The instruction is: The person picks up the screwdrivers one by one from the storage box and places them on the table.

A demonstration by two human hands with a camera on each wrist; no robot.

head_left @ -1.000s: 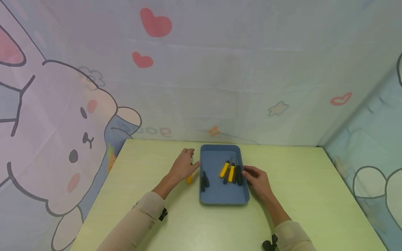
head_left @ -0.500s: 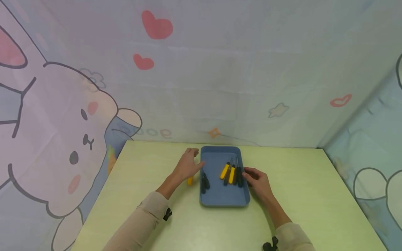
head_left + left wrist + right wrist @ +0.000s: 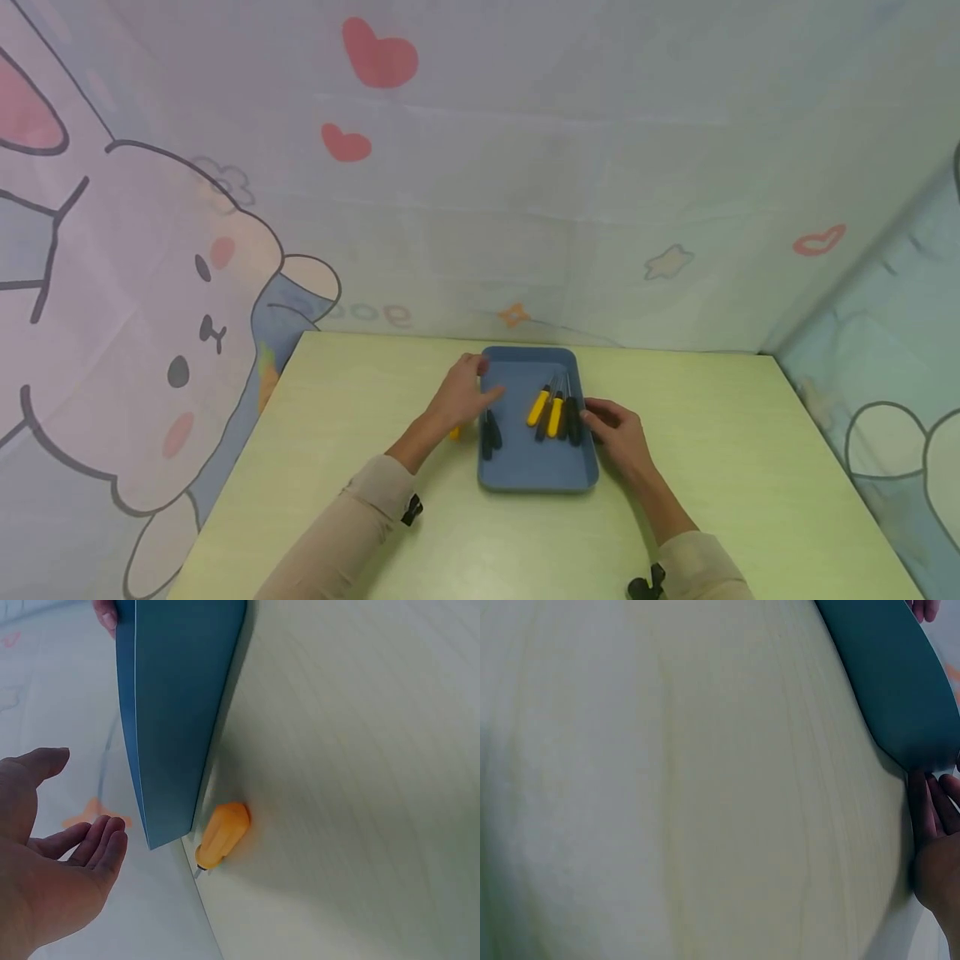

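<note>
A blue rectangular tray (image 3: 536, 481) rests on the table. On its right side several screwdrivers lie bunched, some with yellow handles (image 3: 556, 417) and some with black ones (image 3: 573, 421). Along the left wall lie two more black handles (image 3: 487, 437). My left hand (image 3: 461, 398) hovers over the tray's left rim, thumb and fingers spread, nothing between them. Under that arm, outside the tray, a screwdriver with an orange-yellow handle (image 3: 223, 834) lies on the table, mostly hidden in the head view. My right hand (image 3: 619, 432) holds the tray's right wall, thumb at the rim, fingers outside.
The pale wooden table (image 3: 750, 467) extends to both sides, and its back edge meets a cloth backdrop (image 3: 525, 208) printed with a rabbit and hearts. Both forearms wear light sleeves (image 3: 330, 529), with a dark device at each wrist.
My left hand has moved right, from above the yellow-handled screwdriver on the table to over the tray's left rim. The right hand stays at the tray's right side.
</note>
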